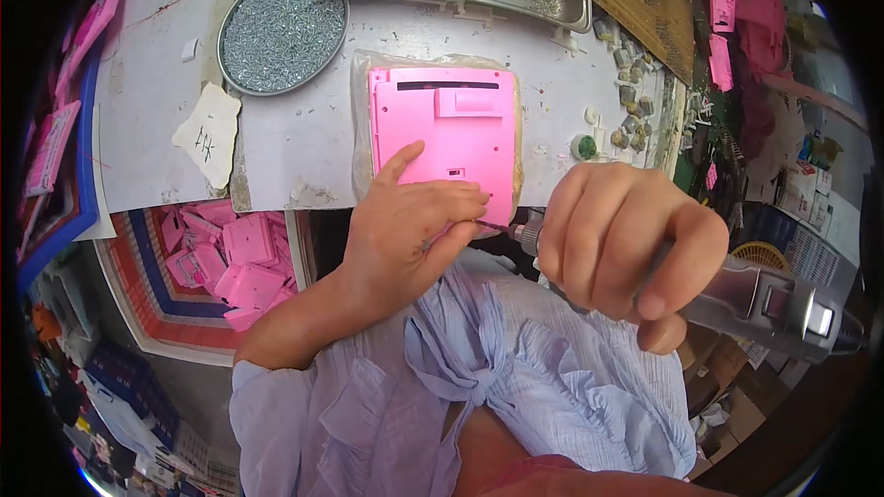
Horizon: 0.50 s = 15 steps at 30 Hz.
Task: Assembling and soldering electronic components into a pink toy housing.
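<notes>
A: Where's the pink panel (470, 143)?
B: Dead centre, on a plastic-wrapped mat (361, 110). Long axis looks like 12-to-6, only slightly longer than wide; part of the near edge is hidden.
A: Which hand is nearer?
B: Left hand (405, 221). It's on the panel's near side, at 6 to 7 o'clock. Right hand (626, 248) is off the panel at 4 o'clock, so from there the panel lies toward 10.
A: Left hand state?
B: Little finger splayed toward 1 o'clock, touching the panel. Other fingers together, pointing toward 3. Thumb and forefinger nearly meet at the bit tip. Can't tell if they pinch a screw.
A: Right?
B: Curled tight round the power screwdriver (769, 308). Body trails toward 4 o'clock.
A: Key relation?
B: Bit (497, 226) against panel. It points toward 9 to 10, tip at the left fingertips by the panel's 5 o'clock side. Can't tell if it touches.
A: Screws?
B: Round dish (224, 60) at 10 o'clock, full.
</notes>
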{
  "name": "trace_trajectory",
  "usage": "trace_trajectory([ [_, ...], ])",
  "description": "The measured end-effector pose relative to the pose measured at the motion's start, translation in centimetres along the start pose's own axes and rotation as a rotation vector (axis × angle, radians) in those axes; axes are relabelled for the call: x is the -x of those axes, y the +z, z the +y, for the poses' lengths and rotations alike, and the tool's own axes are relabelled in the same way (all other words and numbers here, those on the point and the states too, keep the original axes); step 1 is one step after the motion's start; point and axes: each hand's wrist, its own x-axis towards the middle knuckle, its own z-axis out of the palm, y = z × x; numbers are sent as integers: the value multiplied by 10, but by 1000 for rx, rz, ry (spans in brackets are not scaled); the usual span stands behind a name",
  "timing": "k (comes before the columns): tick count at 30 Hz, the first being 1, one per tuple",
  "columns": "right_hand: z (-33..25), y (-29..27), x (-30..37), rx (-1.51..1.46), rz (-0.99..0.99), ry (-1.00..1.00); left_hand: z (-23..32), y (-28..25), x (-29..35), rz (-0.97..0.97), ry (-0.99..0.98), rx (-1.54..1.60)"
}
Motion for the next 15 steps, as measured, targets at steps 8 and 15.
trace_trajectory([
  [8,15,4,-14,-1,35,-13,2,-14,-5,-9,88,-238],
  [15,65,-18,-66,266,264,-2,-79,-122,-50,391,-76,-973],
])
